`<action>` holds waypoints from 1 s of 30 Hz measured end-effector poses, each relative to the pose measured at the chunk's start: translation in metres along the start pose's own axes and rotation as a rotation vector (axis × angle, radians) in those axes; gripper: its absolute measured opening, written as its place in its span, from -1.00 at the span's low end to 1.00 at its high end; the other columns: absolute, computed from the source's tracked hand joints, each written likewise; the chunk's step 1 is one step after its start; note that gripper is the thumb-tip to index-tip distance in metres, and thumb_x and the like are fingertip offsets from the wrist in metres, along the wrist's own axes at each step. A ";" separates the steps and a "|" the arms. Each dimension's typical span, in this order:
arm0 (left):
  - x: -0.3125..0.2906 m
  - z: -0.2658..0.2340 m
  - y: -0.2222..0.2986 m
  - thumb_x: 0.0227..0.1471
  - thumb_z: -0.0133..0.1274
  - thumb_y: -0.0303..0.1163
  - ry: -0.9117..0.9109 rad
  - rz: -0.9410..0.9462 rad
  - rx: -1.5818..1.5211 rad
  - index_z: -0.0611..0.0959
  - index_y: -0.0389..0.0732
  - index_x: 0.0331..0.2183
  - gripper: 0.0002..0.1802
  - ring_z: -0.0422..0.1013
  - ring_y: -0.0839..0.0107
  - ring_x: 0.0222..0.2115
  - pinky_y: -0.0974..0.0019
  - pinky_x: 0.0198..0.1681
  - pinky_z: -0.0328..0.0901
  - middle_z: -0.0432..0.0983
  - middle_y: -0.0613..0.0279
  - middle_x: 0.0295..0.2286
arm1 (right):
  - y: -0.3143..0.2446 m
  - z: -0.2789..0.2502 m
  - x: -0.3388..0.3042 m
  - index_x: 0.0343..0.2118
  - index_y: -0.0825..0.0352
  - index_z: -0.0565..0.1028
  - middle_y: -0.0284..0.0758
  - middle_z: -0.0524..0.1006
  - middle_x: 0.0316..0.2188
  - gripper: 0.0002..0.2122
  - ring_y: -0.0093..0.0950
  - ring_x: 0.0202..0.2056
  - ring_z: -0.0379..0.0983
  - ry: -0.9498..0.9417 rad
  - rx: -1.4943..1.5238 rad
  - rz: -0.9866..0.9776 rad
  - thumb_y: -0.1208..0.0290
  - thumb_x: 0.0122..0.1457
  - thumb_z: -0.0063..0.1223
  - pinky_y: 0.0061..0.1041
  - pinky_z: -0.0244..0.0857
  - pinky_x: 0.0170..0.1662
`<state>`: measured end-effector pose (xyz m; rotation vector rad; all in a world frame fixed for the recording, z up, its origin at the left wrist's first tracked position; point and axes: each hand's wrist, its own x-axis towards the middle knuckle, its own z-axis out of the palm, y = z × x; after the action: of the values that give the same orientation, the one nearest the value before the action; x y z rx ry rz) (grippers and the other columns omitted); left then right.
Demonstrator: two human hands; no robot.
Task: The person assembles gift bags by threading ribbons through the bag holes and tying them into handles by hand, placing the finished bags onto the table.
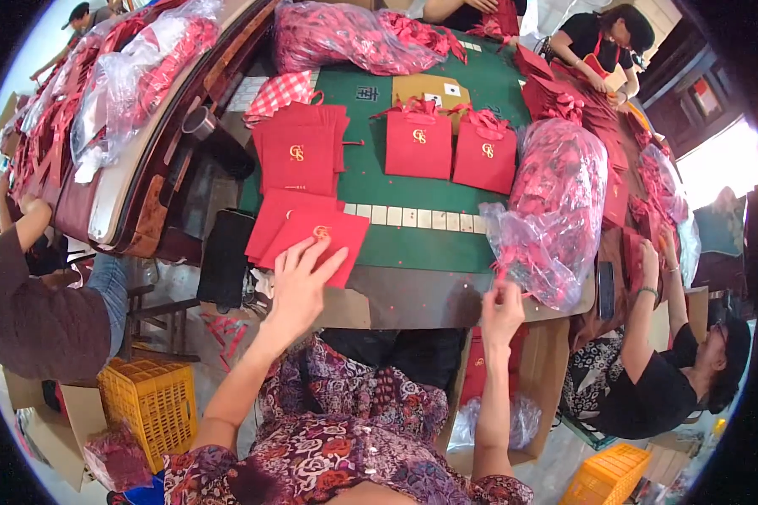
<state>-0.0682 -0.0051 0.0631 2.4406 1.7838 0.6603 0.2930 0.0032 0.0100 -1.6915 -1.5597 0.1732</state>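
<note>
My left hand [299,286] lies with fingers spread on the top flat red gift bag [328,234] of a small fanned pile at the table's near left. My right hand [503,311] is closed in a pinch at the table's front edge, on a red ribbon [502,273] that comes from the mouth of a clear plastic sack [560,194] full of red ribbons. Behind the left pile is a taller stack of flat red bags [299,151]. Two red bags with ribbon bows, one [419,145] beside the other [485,160], lie mid-table.
Tiles [413,217] line the green tabletop [379,185]. More ribbon sacks [345,38] lie at the back. A dark cup [215,139] stands left. An open cardboard box [547,370] is by my right arm. Co-workers sit right [665,370] and left [42,320], near yellow crates [147,404].
</note>
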 end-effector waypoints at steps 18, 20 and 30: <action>-0.051 0.086 0.090 -0.10 0.26 -0.38 -0.176 0.059 -0.528 0.35 -0.07 0.23 -0.17 0.14 -0.02 0.16 -0.06 0.16 0.13 0.20 0.06 0.18 | -0.090 -0.014 -0.075 -0.25 0.28 0.64 -0.27 0.53 -0.33 -0.75 -0.34 -0.30 0.48 -0.243 0.271 -0.156 0.66 -0.03 0.29 -0.45 0.40 -0.30; -0.031 0.073 0.089 -0.09 0.21 -0.50 -0.081 0.058 -0.639 0.52 -0.13 0.08 -0.38 0.27 0.04 0.04 0.08 0.07 0.25 0.37 0.13 0.06 | -0.101 -0.010 -0.081 -0.26 0.27 0.64 -0.29 0.52 -0.33 -0.73 -0.32 -0.29 0.46 -0.271 0.313 -0.256 0.65 -0.07 0.31 -0.43 0.37 -0.26; -0.026 0.095 0.106 0.22 0.01 -0.54 -0.410 -0.454 -1.787 0.50 -0.28 0.01 -0.69 0.47 0.50 -0.11 0.38 0.02 0.35 0.53 0.24 -0.14 | -0.090 0.015 -0.067 -0.28 0.37 0.55 -0.25 0.54 -0.41 -0.84 -0.37 -0.38 0.49 -0.158 0.385 0.048 0.64 0.06 0.24 -0.46 0.37 -0.30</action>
<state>0.0553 -0.0445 -0.0006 0.8044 0.7047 0.9218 0.1991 -0.0573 0.0289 -1.4368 -1.4855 0.6046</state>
